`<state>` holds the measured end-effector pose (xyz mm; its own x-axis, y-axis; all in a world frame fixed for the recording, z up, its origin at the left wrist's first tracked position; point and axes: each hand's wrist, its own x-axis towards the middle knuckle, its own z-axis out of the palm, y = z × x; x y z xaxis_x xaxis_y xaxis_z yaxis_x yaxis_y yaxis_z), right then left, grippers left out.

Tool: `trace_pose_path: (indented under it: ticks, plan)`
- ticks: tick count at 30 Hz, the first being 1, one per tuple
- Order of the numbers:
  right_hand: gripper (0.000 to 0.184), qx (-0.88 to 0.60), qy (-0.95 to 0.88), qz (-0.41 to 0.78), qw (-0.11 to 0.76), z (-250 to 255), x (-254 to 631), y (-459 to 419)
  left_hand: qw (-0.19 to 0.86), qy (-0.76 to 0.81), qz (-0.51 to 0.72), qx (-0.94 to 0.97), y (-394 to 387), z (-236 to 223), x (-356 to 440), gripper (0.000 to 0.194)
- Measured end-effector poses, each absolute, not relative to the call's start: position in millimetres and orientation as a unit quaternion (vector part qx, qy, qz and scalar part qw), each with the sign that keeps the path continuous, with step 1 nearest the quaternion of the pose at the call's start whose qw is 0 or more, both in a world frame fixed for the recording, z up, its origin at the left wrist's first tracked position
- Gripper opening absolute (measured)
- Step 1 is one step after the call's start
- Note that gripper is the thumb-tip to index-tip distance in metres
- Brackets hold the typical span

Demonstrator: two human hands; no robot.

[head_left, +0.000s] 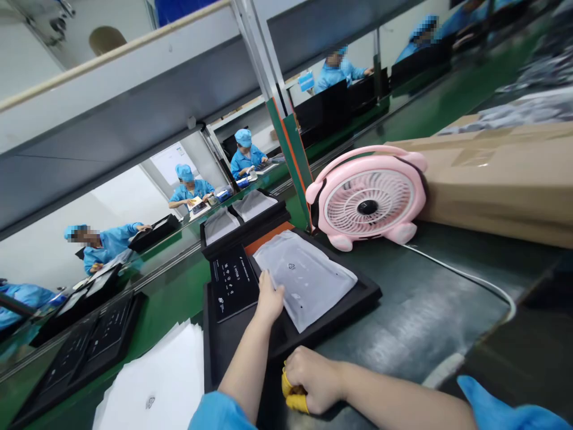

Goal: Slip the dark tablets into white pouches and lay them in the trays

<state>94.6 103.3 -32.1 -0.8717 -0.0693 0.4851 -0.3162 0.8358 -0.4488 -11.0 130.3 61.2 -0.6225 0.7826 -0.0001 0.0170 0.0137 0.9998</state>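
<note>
My left hand (270, 300) reaches over a black foam tray (242, 334), its fingers closed at the left edge of a translucent white bag (304, 275) with a printed recycling mark. Just left of those fingers lies a black panel (233, 282) with white icons and lettering. Curled into a fist, my right hand (316, 381) is at the tray's near edge. Yellow covers (295, 397) wrap some of its fingers, and whatever they may hold is hidden.
White sheets (156, 376) are stacked left of the tray. A pink fan (369, 200) stands on the right, its white cable (470, 278) trailing across the bench. A large cardboard box (501, 179) is behind it. Several co-workers in blue sit along the far conveyor.
</note>
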Motion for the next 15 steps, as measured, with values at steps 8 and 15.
trace_pose_path:
  ticks: [8,15]
  plan:
    - [0.012,0.113,-0.926,0.292,0.212,-34.4,89.3,94.0,0.107,0.753,0.470,0.448,98.6,70.6,-75.7,0.018]
    - [0.013,0.109,-0.914,0.322,0.223,-29.3,90.8,93.3,0.070,0.797,0.385,0.460,168.6,68.0,-84.4,0.007]
